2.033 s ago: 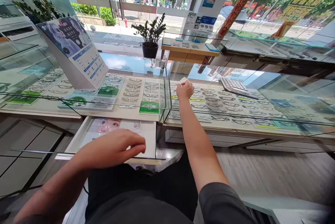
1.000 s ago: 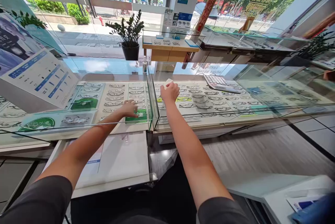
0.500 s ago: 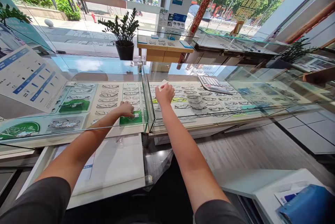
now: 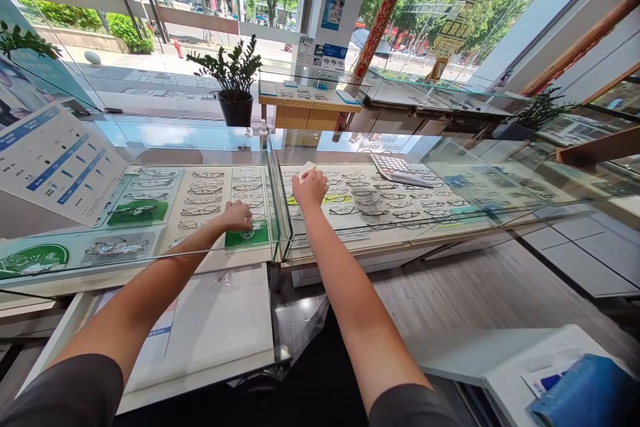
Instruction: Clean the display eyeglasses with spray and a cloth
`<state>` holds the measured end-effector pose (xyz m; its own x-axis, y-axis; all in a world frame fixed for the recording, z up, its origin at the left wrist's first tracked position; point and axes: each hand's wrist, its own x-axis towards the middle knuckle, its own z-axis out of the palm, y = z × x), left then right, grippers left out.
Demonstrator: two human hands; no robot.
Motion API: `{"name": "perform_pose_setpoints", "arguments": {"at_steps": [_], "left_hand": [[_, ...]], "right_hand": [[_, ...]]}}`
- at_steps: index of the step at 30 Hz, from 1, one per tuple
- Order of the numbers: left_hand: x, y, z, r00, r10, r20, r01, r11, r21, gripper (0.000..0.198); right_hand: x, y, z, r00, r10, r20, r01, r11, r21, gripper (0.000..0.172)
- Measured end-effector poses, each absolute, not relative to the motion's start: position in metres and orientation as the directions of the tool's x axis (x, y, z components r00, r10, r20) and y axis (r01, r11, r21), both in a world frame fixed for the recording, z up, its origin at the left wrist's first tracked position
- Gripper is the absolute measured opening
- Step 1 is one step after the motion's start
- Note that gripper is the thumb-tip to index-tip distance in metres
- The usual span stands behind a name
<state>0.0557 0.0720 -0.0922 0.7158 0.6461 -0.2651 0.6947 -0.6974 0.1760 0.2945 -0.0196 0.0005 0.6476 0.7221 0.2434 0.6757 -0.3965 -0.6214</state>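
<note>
My right hand [image 4: 310,187] is closed in a fist around a small pale cloth [image 4: 307,166]. Only one light corner of it pokes out past the knuckles, and it sits on the glass top of the right display case [image 4: 450,230], close to that case's left edge. My left hand [image 4: 237,215] reaches into the left display case [image 4: 150,260] with its fingers curled downward at the far edge of a green card [image 4: 246,238]. From here I cannot tell whether they pinch anything. The two cases meet at a glass wall between my hands, so each hand has room only on its own side. To the right, the glass top is bare as far as a calculator [image 4: 401,170] lying well apart from the fist. A small spray bottle [image 4: 263,134] stands at the far edge where the cases join, and a slanted price board [image 4: 55,160] takes up the left case's far left end. Both cases hold rows of eyeglass frames [image 4: 205,198] laid flat on pale trays. Below the left case, a shallow white drawer [image 4: 200,374] is pulled out towards me with printed sheets lying flat in it.
</note>
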Motion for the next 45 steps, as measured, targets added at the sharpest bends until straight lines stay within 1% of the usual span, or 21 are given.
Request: {"name": "perform_pose_setpoints", "arguments": {"at_steps": [6, 9, 12, 15, 18, 21, 25, 28, 30, 33, 36, 37, 41, 42, 45], "left_hand": [[0.047, 0.034, -0.071, 0.675, 0.725, -0.139, 0.738, -0.658, 0.148, 0.019], [0.036, 0.005, -0.06, 0.668, 0.733, -0.128, 0.743, -0.652, 0.147, 0.016], [0.021, -0.029, -0.047, 0.665, 0.728, -0.165, 0.747, -0.647, 0.153, 0.014], [0.006, -0.063, -0.033, 0.658, 0.713, -0.243, 0.753, -0.632, 0.184, 0.011], [-0.006, -0.096, -0.015, 0.684, 0.651, -0.33, 0.728, -0.639, 0.248, 0.01], [-0.014, -0.123, 0.01, 0.706, 0.595, -0.385, 0.702, -0.66, 0.267, 0.008], [-0.023, -0.143, 0.051, 0.756, 0.501, -0.422, 0.647, -0.667, 0.369, 0.011], [-0.025, -0.137, 0.082, 0.777, 0.493, -0.392, 0.629, -0.643, 0.436, 0.016], [-0.023, -0.122, 0.102, 0.784, 0.503, -0.363, 0.621, -0.644, 0.447, 0.022], [-0.014, -0.088, 0.129, 0.801, 0.504, -0.323, 0.598, -0.7, 0.39, 0.03], [-0.001, -0.049, 0.148, 0.788, 0.508, -0.348, 0.607, -0.735, 0.301, 0.036], [0.003, -0.037, 0.152, 0.782, 0.514, -0.352, 0.614, -0.731, 0.298, 0.037], [0.02, -0.002, 0.146, 0.777, 0.535, -0.332, 0.627, -0.699, 0.343, 0.029], [0.024, 0.004, 0.141, 0.769, 0.551, -0.324, 0.638, -0.697, 0.327, 0.026], [0.035, 0.011, 0.122, 0.746, 0.609, -0.272, 0.664, -0.715, 0.22, 0.023]], "right_hand": [[0.294, -0.019, 0.001, 0.646, 0.723, 0.245, 0.674, -0.39, -0.627, 0.017], [0.294, -0.019, 0.0, 0.642, 0.724, 0.251, 0.678, -0.384, -0.627, 0.016], [0.294, -0.018, -0.002, 0.642, 0.723, 0.254, 0.677, -0.38, -0.63, 0.016], [0.294, -0.017, -0.004, 0.641, 0.719, 0.266, 0.677, -0.367, -0.638, 0.017], [0.295, -0.016, -0.006, 0.639, 0.718, 0.276, 0.677, -0.355, -0.644, 0.018], [0.296, -0.017, -0.007, 0.631, 0.726, 0.272, 0.679, -0.347, -0.647, 0.018], [0.297, -0.018, -0.008, 0.622, 0.735, 0.268, 0.684, -0.344, -0.644, 0.016], [0.296, -0.019, -0.009, 0.618, 0.737, 0.274, 0.69, -0.341, -0.638, 0.015], [0.296, -0.018, -0.009, 0.615, 0.739, 0.277, 0.694, -0.339, -0.635, 0.016], [0.296, -0.018, -0.01, 0.611, 0.74, 0.281, 0.698, -0.336, -0.632, 0.018], [0.297, -0.017, -0.011, 0.61, 0.739, 0.286, 0.701, -0.336, -0.629, 0.019], [0.297, -0.017, -0.011, 0.61, 0.738, 0.287, 0.702, -0.337, -0.627, 0.019], [0.298, -0.017, -0.012, 0.609, 0.738, 0.29, 0.708, -0.342, -0.618, 0.018], [0.298, -0.017, -0.012, 0.609, 0.738, 0.291, 0.71, -0.343, -0.615, 0.018], [0.298, -0.016, -0.011, 0.607, 0.739, 0.29, 0.716, -0.351, -0.604, 0.018]]}}
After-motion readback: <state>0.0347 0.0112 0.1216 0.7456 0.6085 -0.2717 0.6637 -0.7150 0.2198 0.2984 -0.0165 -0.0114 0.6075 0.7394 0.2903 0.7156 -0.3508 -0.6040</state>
